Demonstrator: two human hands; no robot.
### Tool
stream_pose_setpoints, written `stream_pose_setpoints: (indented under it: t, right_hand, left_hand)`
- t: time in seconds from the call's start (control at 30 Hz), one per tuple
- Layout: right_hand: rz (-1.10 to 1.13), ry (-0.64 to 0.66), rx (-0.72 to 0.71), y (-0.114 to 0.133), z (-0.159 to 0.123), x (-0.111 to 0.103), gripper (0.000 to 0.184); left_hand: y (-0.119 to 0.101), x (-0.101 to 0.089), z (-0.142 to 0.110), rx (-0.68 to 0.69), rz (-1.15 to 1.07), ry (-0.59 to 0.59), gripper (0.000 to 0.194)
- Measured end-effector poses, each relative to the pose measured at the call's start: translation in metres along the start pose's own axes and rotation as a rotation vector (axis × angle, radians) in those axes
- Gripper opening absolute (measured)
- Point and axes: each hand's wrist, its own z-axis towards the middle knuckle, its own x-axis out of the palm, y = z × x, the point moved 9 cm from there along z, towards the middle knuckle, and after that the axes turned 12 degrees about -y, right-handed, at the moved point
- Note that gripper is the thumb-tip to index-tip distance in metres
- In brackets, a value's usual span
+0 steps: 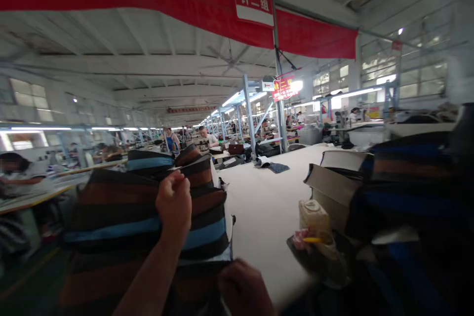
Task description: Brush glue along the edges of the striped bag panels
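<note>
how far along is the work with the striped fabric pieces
Done, apparently: striped pieces stacked on the left pile. In hand: the left hand grips the top of that pile while the right hand holds its lower edge. Left: another striped heap lies on the table at right; whether it is finished can't be told.

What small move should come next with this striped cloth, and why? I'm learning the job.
Probably pull the striped fabric taut between both hands: the left hand pinches its upper part, the right hand grips its lower edge, and it hangs beside the table.
</note>
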Motion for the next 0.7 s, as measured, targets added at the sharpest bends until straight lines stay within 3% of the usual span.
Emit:
stream_pose_setpoints:
  t: [0.1,0.17,0.23,0.33,0.43,0.5,0.6,0.7]
  right_hand:
    - [-0.106,-0.199,-0.152,0.020,0.091,-0.032,0.019]
    - [-0.319,-0.239,-0.331,0.044,0.154,-0.034,0.030]
    - [-0.476,-0.215,-0.493,0.065,0.209,-0.017,0.046]
    - [-0.598,-0.102,-0.662,0.076,0.265,0.034,0.065]
    - [-0.679,0.074,-0.678,0.057,0.288,0.079,0.049]
    - [-0.711,0.123,-0.645,0.039,0.293,0.084,0.037]
    - [-0.751,0.049,-0.539,0.006,0.297,0.046,0.038]
    - [-0.694,-0.252,-0.305,-0.037,0.291,-0.036,0.041]
  left_hand:
    - [0.000,-0.022,-0.018,-0.025,-0.087,-0.083,0.034]
    - [0.005,-0.028,-0.047,-0.057,-0.087,-0.045,0.033]
    - [0.015,-0.028,-0.075,-0.088,-0.049,0.022,0.032]
    - [0.037,-0.021,-0.103,-0.151,0.055,0.151,0.028]
    - [0.056,-0.010,-0.114,-0.159,0.078,0.293,0.023]
    - [0.065,-0.005,-0.118,-0.137,0.075,0.359,0.022]
    - [0.082,0.001,-0.129,-0.158,0.106,0.439,0.022]
    - [0.088,0.014,-0.152,-0.182,0.083,0.568,0.025]
